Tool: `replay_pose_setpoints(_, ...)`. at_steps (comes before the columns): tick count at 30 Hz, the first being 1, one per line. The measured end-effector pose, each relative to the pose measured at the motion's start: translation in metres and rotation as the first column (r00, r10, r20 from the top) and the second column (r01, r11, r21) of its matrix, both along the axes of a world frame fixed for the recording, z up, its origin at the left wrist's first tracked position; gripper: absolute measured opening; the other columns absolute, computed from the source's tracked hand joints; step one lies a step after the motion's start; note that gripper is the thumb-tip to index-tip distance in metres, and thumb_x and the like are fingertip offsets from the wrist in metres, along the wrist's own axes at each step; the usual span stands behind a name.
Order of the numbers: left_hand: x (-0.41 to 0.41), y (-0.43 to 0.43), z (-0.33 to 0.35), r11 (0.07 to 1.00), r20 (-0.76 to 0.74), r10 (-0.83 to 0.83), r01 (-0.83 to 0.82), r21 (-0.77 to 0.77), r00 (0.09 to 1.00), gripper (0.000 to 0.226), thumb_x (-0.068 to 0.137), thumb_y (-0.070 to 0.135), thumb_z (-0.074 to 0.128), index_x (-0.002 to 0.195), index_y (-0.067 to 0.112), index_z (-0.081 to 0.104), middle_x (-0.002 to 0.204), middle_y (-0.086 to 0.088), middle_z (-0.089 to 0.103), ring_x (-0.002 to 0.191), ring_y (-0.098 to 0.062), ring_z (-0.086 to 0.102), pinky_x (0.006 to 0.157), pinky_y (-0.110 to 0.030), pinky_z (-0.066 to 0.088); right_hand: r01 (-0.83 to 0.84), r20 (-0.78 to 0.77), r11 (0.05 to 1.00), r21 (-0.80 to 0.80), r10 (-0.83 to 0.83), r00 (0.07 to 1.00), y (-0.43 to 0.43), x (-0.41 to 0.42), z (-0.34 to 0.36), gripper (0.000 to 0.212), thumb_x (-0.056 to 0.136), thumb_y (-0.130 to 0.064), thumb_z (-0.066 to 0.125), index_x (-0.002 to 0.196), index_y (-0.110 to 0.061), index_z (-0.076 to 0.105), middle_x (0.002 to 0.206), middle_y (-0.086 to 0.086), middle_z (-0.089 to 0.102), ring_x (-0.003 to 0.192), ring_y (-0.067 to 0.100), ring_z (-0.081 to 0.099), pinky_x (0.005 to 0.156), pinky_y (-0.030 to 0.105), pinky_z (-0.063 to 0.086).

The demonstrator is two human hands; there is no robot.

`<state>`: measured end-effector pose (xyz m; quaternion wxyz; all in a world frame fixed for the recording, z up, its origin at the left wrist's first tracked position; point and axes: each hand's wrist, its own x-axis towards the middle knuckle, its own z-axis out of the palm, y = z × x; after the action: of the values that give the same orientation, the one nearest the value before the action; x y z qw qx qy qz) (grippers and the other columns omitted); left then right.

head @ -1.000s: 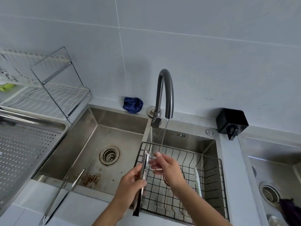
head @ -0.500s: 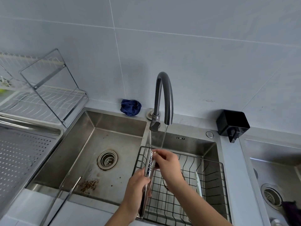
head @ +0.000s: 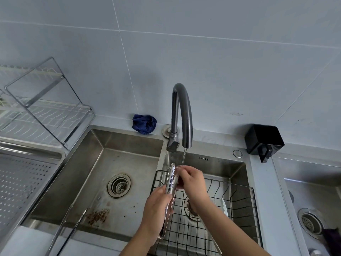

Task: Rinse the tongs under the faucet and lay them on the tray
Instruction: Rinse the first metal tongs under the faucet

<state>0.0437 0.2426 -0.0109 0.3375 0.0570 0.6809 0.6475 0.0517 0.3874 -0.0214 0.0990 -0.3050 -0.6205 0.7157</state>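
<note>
My left hand [head: 156,209] grips a pair of steel tongs [head: 171,183] around the middle, toothed tips pointing up beneath the dark curved faucet [head: 181,115]. A thin stream of water runs from the spout onto the tips. My right hand [head: 191,182] is closed over the upper jaws and rubs them. The tongs' handle end reaches down to the sink's front rim, partly hidden by my left hand. A perforated steel tray [head: 20,183] lies at the far left. Both hands hover over a black wire basket [head: 238,198] in the right basin.
A second pair of tongs [head: 68,228] leans over the left basin's [head: 114,163] front edge. A wire dish rack [head: 46,111] stands behind the tray. A blue cloth [head: 144,123] lies by the faucet base, a black holder [head: 263,139] to the right, another sink [head: 311,200] beyond it.
Both hands lifted the tongs closer to the spout. My right hand went from open fingers beside the tongs to a closed grip on the toothed tips.
</note>
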Motion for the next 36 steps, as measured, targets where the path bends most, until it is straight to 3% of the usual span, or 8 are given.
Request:
replay_pose_setpoints(5, -0.006, 0.007, -0.003, 1.0, -0.038, 0.018, -0.017, 0.014, 0.999, 0.024, 0.096, 0.029, 0.056, 0.107, 0.03, 0.077, 0.087, -0.007, 0.067, 0.08, -0.015, 0.062, 0.072, -0.037, 0.061, 0.035, 0.01, 0.999, -0.004, -0.035, 0.999, 0.015, -0.006, -0.001, 0.028, 0.102, -0.013, 0.056, 0.084, -0.006, 0.076, 0.07, 0.008, 0.072, 0.063, 0.023, 0.066, 0.061, 0.035, 0.058)
replay_pose_setpoints(8, -0.008, 0.007, -0.004, 0.999, -0.031, 0.05, -0.05, 0.023, 0.998, 0.028, 0.089, 0.036, 0.057, 0.108, 0.034, 0.078, 0.102, 0.004, 0.075, 0.094, -0.011, 0.068, 0.073, -0.038, 0.063, -0.025, 0.017, 1.0, 0.016, 0.025, 1.0, 0.018, -0.005, -0.003, 0.017, 0.097, -0.008, 0.061, 0.097, -0.011, 0.078, 0.083, 0.008, 0.079, 0.075, 0.025, 0.074, 0.071, 0.039, 0.063)
replay_pose_setpoints(13, -0.006, 0.009, 0.001, 0.997, -0.01, 0.045, -0.044, 0.057, 0.999, 0.025, 0.092, 0.031, 0.057, 0.103, 0.031, 0.079, 0.108, 0.004, 0.075, 0.099, -0.018, 0.068, 0.076, -0.043, 0.063, 0.07, 0.036, 0.993, 0.094, -0.073, 0.997, 0.021, -0.007, -0.001, 0.034, 0.101, -0.025, 0.064, 0.076, -0.004, 0.072, 0.061, 0.008, 0.064, 0.051, 0.019, 0.057, 0.046, 0.028, 0.05)
replay_pose_setpoints(19, -0.011, 0.006, 0.0, 0.999, -0.027, 0.034, -0.033, 0.041, 0.999, 0.028, 0.084, 0.041, 0.061, 0.098, 0.024, 0.079, 0.104, 0.001, 0.075, 0.099, -0.014, 0.068, 0.078, -0.041, 0.062, -0.101, 0.029, 0.995, 0.013, 0.101, 0.994, 0.023, -0.004, 0.002, 0.012, 0.096, -0.009, 0.065, 0.091, -0.01, 0.076, 0.077, 0.011, 0.076, 0.063, 0.023, 0.07, 0.054, 0.032, 0.059)
replay_pose_setpoints(23, -0.013, 0.007, 0.001, 0.999, -0.058, -0.011, 0.013, 0.032, 0.998, 0.028, 0.083, 0.047, 0.062, 0.096, 0.028, 0.077, 0.097, -0.006, 0.074, 0.091, -0.019, 0.069, 0.074, -0.033, 0.061, 0.031, 0.07, 0.992, 0.123, -0.04, 0.997, 0.027, -0.007, -0.001, 0.036, 0.104, -0.026, 0.058, 0.077, -0.005, 0.069, 0.058, 0.012, 0.065, 0.045, 0.021, 0.058, 0.038, 0.029, 0.045)
replay_pose_setpoints(28, -0.019, 0.007, -0.001, 0.999, -0.048, -0.031, 0.032, 0.019, 0.998, 0.018, 0.099, 0.034, 0.058, 0.097, 0.032, 0.076, 0.1, -0.016, 0.071, 0.089, -0.02, 0.068, 0.078, -0.033, 0.058, -0.056, 0.028, 0.998, 0.024, 0.056, 0.998, 0.028, -0.005, 0.003, 0.014, 0.101, -0.011, 0.06, 0.097, -0.009, 0.073, 0.082, 0.007, 0.079, 0.065, 0.022, 0.069, 0.052, 0.031, 0.056)
replay_pose_setpoints(31, -0.02, 0.006, -0.006, 1.0, -0.067, -0.022, 0.022, 0.009, 0.997, 0.024, 0.101, 0.025, 0.054, 0.095, 0.031, 0.076, 0.099, -0.011, 0.071, 0.086, -0.015, 0.067, 0.078, -0.038, 0.058, 0.016, 0.053, 0.998, 0.056, -0.019, 0.998, 0.032, -0.005, 0.006, 0.034, 0.105, -0.028, 0.057, 0.085, -0.006, 0.071, 0.079, 0.015, 0.079, 0.061, 0.026, 0.068, 0.045, 0.03, 0.05)
replay_pose_setpoints(36, -0.023, 0.006, -0.005, 0.998, -0.056, 0.046, -0.043, 0.052, 0.997, 0.021, 0.099, 0.034, 0.055, 0.095, 0.026, 0.074, 0.101, -0.013, 0.075, 0.097, -0.032, 0.069, 0.071, -0.029, 0.058, -0.067, -0.097, 0.957, -0.282, 0.041, 0.994, 0.026, -0.001, 0.004, 0.023, 0.106, -0.014, 0.052, 0.117, -0.007, 0.071, 0.101, 0.013, 0.079, 0.082, 0.02, 0.071, 0.059, 0.028, 0.056)
